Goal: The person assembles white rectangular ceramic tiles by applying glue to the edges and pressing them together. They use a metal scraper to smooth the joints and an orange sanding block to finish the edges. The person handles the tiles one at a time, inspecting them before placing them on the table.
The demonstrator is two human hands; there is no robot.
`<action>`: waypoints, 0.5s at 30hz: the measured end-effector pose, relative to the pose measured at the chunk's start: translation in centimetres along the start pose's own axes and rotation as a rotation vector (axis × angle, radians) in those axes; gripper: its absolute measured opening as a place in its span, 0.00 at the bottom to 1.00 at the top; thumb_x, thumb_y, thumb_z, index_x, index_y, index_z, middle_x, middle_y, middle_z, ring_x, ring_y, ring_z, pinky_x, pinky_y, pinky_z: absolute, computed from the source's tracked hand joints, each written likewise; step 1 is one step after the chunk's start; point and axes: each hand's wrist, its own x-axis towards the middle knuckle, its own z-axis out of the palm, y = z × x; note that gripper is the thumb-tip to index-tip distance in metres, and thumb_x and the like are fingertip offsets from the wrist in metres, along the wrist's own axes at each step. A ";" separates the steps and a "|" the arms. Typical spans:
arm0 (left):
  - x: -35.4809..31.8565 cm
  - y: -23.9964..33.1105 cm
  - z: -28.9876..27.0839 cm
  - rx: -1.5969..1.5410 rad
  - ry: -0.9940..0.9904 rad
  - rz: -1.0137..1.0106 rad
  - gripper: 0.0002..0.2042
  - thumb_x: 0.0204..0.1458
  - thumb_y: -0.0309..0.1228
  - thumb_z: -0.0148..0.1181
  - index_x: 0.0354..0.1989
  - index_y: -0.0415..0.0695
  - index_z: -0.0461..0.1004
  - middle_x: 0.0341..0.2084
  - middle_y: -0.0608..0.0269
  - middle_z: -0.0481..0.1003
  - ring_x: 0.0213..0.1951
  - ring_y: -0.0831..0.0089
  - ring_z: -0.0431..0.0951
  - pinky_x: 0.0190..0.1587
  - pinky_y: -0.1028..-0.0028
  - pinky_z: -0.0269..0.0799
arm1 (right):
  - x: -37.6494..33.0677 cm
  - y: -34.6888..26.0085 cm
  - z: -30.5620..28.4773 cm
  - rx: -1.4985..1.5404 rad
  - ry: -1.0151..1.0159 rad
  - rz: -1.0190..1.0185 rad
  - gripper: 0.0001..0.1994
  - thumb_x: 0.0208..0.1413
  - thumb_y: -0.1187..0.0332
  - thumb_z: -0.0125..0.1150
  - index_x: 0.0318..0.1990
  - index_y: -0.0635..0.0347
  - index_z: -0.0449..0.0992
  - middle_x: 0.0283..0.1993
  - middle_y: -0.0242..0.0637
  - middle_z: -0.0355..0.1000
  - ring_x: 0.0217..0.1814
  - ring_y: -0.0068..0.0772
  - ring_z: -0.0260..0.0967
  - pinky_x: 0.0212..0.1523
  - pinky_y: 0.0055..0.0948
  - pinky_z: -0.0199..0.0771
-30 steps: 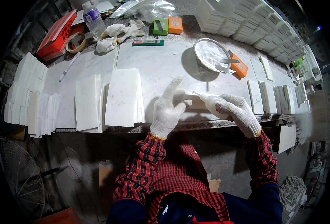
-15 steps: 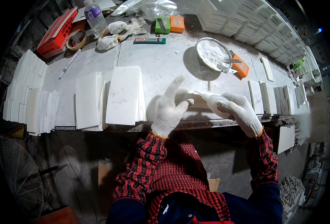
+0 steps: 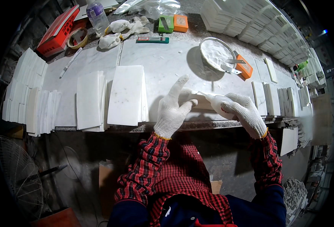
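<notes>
A white squeeze bottle (image 3: 217, 103) is slanting above the worktop (image 3: 163, 56), its nozzle (image 3: 203, 94) near a white slab (image 3: 202, 103). The right hand (image 3: 246, 114) is gripping the bottle with curled fingers (image 3: 233, 108); the left hand (image 3: 170, 113), index finger (image 3: 180, 83) extended, is pinching the slab's end. 2 blades (image 3: 230, 69) are crossing a bowl (image 3: 200, 50).

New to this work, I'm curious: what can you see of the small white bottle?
The small white bottle looks like plastic, with a thin nozzle and a bit of red on its body. The gloved right hand grips it over the worktop, hiding part of it, nozzle angled leftward toward the left hand. Its contents can't be seen.
</notes>
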 end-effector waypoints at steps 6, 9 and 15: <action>0.0 0.2 -0.1 0.017 0.003 -0.007 0.36 0.50 0.26 0.69 0.69 0.49 0.63 0.41 0.49 0.81 0.43 0.62 0.83 0.47 0.67 0.80 | 0.0 -0.3 0.0 -0.002 -0.006 0.013 0.23 0.58 0.52 0.62 0.49 0.65 0.80 0.33 0.29 0.72 0.32 0.18 0.64 0.31 0.20 0.64; 0.0 0.0 0.0 0.080 0.028 0.064 0.35 0.50 0.26 0.69 0.69 0.48 0.64 0.42 0.49 0.81 0.44 0.63 0.83 0.47 0.67 0.80 | 0.0 -0.1 -0.2 -0.015 -0.021 0.009 0.23 0.58 0.53 0.62 0.48 0.65 0.80 0.34 0.30 0.73 0.33 0.18 0.65 0.32 0.20 0.64; -0.1 0.4 0.0 0.037 0.011 0.018 0.35 0.50 0.25 0.69 0.69 0.48 0.64 0.42 0.50 0.81 0.44 0.65 0.83 0.48 0.68 0.79 | 0.0 0.0 -0.4 -0.010 -0.015 0.027 0.23 0.58 0.53 0.61 0.49 0.66 0.80 0.35 0.31 0.74 0.36 0.20 0.67 0.35 0.21 0.67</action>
